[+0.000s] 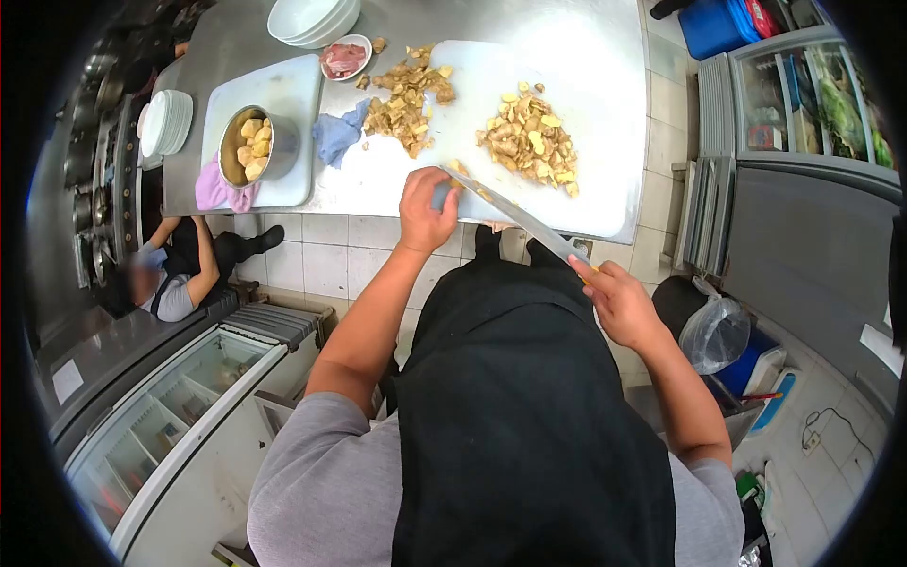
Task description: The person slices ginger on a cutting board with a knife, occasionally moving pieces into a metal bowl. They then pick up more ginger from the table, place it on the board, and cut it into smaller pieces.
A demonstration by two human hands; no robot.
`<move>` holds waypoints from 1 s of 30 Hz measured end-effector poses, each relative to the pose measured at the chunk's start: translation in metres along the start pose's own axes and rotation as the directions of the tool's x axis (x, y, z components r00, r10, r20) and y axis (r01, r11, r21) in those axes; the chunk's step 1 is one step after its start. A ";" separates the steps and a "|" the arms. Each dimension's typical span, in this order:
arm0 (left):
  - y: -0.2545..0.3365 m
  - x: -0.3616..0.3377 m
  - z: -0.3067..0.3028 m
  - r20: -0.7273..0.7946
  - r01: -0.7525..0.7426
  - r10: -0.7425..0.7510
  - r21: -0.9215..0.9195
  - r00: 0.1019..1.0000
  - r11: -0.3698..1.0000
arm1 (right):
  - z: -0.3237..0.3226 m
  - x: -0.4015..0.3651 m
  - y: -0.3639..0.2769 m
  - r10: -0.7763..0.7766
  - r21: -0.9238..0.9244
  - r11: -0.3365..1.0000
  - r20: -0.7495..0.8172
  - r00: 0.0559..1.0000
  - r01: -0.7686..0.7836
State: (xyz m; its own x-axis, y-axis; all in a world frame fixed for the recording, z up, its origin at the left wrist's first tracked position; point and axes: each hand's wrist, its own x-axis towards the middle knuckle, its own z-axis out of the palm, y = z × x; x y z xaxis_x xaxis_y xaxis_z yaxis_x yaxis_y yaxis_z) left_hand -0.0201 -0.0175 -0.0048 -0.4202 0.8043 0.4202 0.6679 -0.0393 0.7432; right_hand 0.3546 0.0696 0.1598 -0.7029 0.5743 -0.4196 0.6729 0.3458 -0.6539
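Note:
My right hand (pixel 619 302) is wrapped round the handle of a large knife (pixel 529 222), its blade slanting up and left over the front edge of the white cutting board (pixel 605 189). At the blade's tip, my left hand (pixel 427 210) has its fingers closed on a small piece of ginger (pixel 456 174), partly hidden by the fingers and blade. Beyond the blade lies a heap of brown and yellow ginger trimmings (pixel 531 140). A second heap of peelings (pixel 402 109) spreads along the board's left side.
A metal pot (pixel 283 151) of peeled pale chunks stands on another cutting board (pixel 307 94), beside a purple cloth (pixel 217 187). Nearby are a blue cloth (pixel 338 134), a dish of meat (pixel 346 59) and stacked plates (pixel 168 123). A co-worker (pixel 179 274) is at the left.

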 end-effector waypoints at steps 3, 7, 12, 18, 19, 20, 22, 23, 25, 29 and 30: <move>-0.002 0.000 -0.001 0.005 0.003 -0.003 -0.006 1.000 1.000 | 0.002 0.006 0.006 -0.024 -0.003 1.000 0.003 1.000 0.024; -0.002 0.001 0.000 0.003 -0.004 0.004 -0.011 1.000 1.000 | 0.011 0.026 0.005 -0.047 0.013 0.999 0.013 0.999 0.047; 0.000 0.001 0.001 0.012 -0.008 0.008 0.009 1.000 1.000 | 0.037 0.080 0.005 -0.064 0.080 0.995 0.012 0.998 0.063; 0.003 0.012 -0.001 0.018 -0.105 0.104 0.032 0.994 0.994 | 0.053 0.085 0.029 0.023 0.513 0.857 0.072 0.997 -0.056; 0.001 0.011 -0.003 0.052 -0.137 0.135 0.019 0.989 0.990 | 0.047 0.077 0.028 0.096 0.559 0.815 0.130 0.987 -0.153; -0.001 0.009 -0.005 0.058 -0.128 0.126 0.021 0.990 0.992 | 0.043 0.068 0.027 0.099 0.561 0.812 0.140 0.985 -0.161; -0.001 0.007 -0.010 0.098 -0.102 0.091 0.122 0.991 0.987 | 0.035 0.049 0.024 -0.003 0.286 0.958 -0.039 0.999 0.014; -0.003 0.003 -0.009 0.102 -0.092 0.080 0.124 0.992 0.988 | 0.030 0.038 0.018 0.000 0.289 0.957 -0.029 1.000 0.008; -0.004 0.001 -0.007 0.043 -0.058 0.054 0.078 0.998 0.995 | 0.021 0.019 0.009 0.006 0.178 0.984 -0.026 1.000 -0.002; -0.006 0.001 0.003 -0.016 -0.010 0.010 0.047 1.000 0.999 | 0.026 -0.002 0.008 -0.035 0.056 0.998 -0.056 0.998 0.038; -0.007 0.000 0.005 -0.033 -0.014 0.016 0.059 0.999 0.998 | 0.029 -0.006 0.008 -0.053 0.052 0.997 -0.070 0.996 0.056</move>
State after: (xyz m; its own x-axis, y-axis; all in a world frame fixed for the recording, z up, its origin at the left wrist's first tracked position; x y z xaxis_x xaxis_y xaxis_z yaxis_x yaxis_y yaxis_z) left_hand -0.0221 -0.0147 -0.0127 -0.4297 0.7835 0.4488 0.7087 -0.0153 0.7053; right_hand 0.3574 0.0479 0.1389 -0.7196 0.6056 -0.3398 0.6195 0.3386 -0.7082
